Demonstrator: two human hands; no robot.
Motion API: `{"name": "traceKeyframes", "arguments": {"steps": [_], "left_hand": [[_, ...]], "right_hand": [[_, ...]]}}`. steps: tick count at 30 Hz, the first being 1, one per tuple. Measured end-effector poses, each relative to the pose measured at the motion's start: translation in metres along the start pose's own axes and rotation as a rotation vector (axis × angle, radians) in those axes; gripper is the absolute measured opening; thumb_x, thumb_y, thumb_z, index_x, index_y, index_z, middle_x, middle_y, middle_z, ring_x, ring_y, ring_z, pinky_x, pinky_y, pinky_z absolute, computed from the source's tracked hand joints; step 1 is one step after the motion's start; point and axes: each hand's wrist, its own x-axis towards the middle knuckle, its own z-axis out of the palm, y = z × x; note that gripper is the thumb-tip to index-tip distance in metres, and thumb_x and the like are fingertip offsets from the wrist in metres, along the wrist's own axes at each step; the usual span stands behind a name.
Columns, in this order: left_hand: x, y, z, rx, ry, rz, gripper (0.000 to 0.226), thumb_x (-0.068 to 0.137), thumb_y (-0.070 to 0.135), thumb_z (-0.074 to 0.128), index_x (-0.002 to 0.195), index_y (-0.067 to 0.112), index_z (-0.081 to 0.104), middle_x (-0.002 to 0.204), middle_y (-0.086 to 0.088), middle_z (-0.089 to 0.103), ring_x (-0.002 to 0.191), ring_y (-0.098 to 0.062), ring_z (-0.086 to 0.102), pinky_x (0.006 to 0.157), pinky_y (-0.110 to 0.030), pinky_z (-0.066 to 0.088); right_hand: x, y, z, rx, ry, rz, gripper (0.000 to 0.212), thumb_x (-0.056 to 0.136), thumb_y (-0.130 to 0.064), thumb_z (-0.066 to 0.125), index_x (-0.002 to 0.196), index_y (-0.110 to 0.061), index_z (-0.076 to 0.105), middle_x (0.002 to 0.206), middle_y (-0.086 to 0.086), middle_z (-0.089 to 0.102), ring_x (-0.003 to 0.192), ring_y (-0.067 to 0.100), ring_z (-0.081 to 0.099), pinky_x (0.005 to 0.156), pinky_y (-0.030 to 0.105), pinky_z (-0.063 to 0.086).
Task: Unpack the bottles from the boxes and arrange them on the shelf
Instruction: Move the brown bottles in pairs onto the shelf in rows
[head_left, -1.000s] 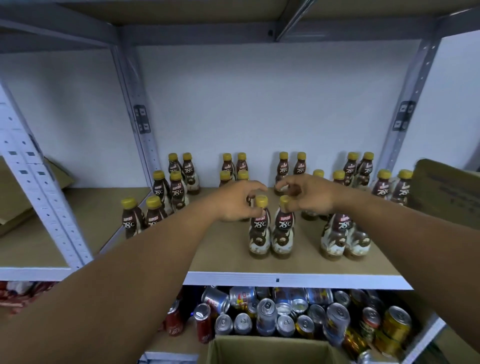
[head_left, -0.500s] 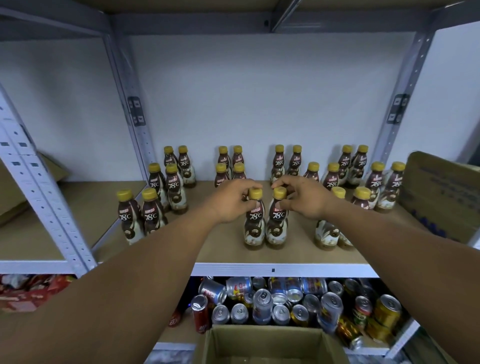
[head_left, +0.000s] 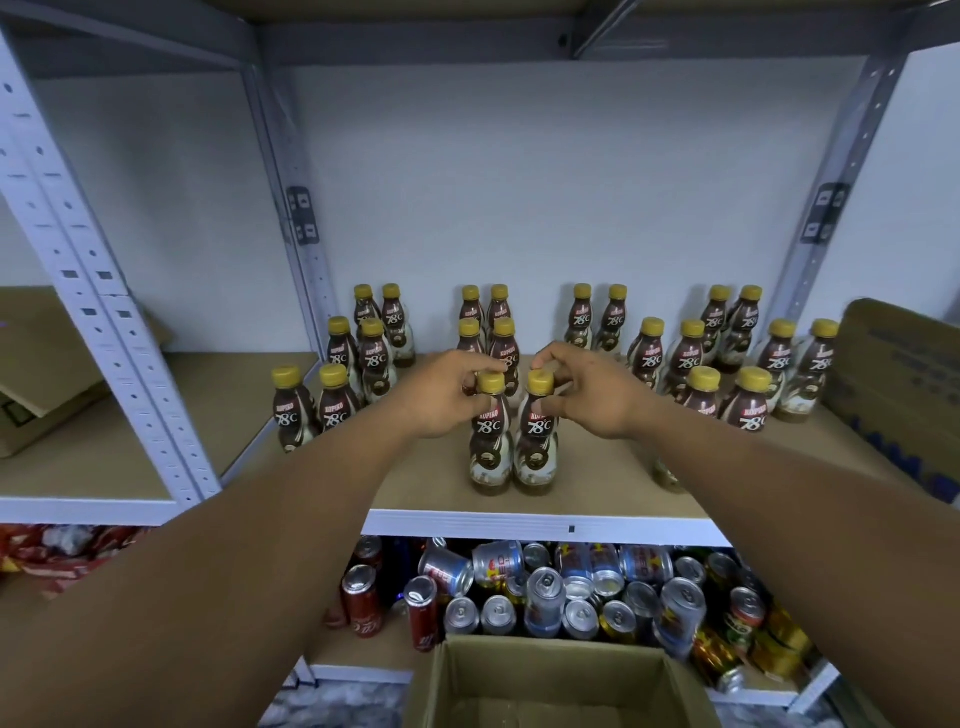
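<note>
Your left hand (head_left: 441, 395) pinched the yellow cap of the left Kopiko bottle (head_left: 490, 452), fingers curled round it. Your right hand (head_left: 592, 397) pinched the cap of the right Kopiko bottle (head_left: 537, 447) the same way. Both bottles stood upright, touching side by side, near the front edge of the shelf (head_left: 597, 483). The other Kopiko bottles (head_left: 691, 353) stood in pairs behind and to both sides. An open cardboard box (head_left: 550, 691) sat below, with drink cans (head_left: 545, 592) on the lower level.

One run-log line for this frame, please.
left hand: pinches cap of left front bottle | right hand: pinches cap of right front bottle | bottles: upright, side by side on shelf
</note>
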Motion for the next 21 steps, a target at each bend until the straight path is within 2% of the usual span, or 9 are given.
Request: {"name": "traceKeyframes", "arguments": {"steps": [3, 7, 14, 19, 21], "left_hand": [[-0.007, -0.006, -0.008, 0.001, -0.007, -0.005, 0.053, 0.091, 0.018, 0.077, 0.141, 0.027, 0.061, 0.12, 0.002, 0.073, 0.114, -0.012, 0.066, 0.108, -0.038, 0.049], [-0.013, -0.013, -0.014, 0.002, 0.0, 0.009, 0.053, 0.092, 0.015, 0.076, 0.141, 0.027, 0.061, 0.118, 0.005, 0.072, 0.109, -0.009, 0.067, 0.106, -0.037, 0.051], [-0.014, -0.019, -0.016, 0.032, 0.007, 0.019, 0.054, 0.093, 0.016, 0.074, 0.143, 0.028, 0.058, 0.121, 0.003, 0.071, 0.11, -0.011, 0.066, 0.105, -0.035, 0.051], [-0.014, -0.017, -0.016, 0.044, 0.017, 0.023, 0.052, 0.094, 0.013, 0.072, 0.143, 0.026, 0.058, 0.123, 0.003, 0.069, 0.113, -0.013, 0.064, 0.1, -0.025, 0.046], [-0.013, -0.019, -0.015, 0.031, 0.021, 0.024, 0.051, 0.094, 0.012, 0.072, 0.141, 0.026, 0.059, 0.123, 0.002, 0.07, 0.113, -0.013, 0.065, 0.102, -0.028, 0.048]], "right_hand": [[0.001, -0.008, 0.008, 0.012, -0.007, 0.001, 0.041, 0.086, -0.019, 0.081, 0.118, -0.025, 0.056, 0.108, 0.004, 0.067, 0.092, 0.027, 0.067, 0.085, 0.038, 0.055], [0.004, -0.014, 0.016, 0.034, -0.004, 0.002, 0.04, 0.086, -0.017, 0.081, 0.115, -0.025, 0.055, 0.105, 0.002, 0.067, 0.081, 0.02, 0.066, 0.071, 0.026, 0.051], [0.009, -0.014, 0.023, 0.043, 0.01, -0.013, 0.038, 0.086, -0.015, 0.08, 0.113, -0.025, 0.055, 0.103, 0.003, 0.069, 0.082, 0.025, 0.069, 0.082, 0.038, 0.057], [0.011, -0.011, 0.025, 0.061, 0.016, -0.016, 0.038, 0.086, -0.015, 0.08, 0.111, -0.027, 0.054, 0.102, 0.003, 0.069, 0.086, 0.03, 0.07, 0.086, 0.045, 0.058], [0.012, -0.011, 0.025, 0.053, 0.019, -0.022, 0.038, 0.086, -0.016, 0.08, 0.111, -0.027, 0.055, 0.101, 0.003, 0.069, 0.086, 0.03, 0.07, 0.087, 0.046, 0.057]]}}
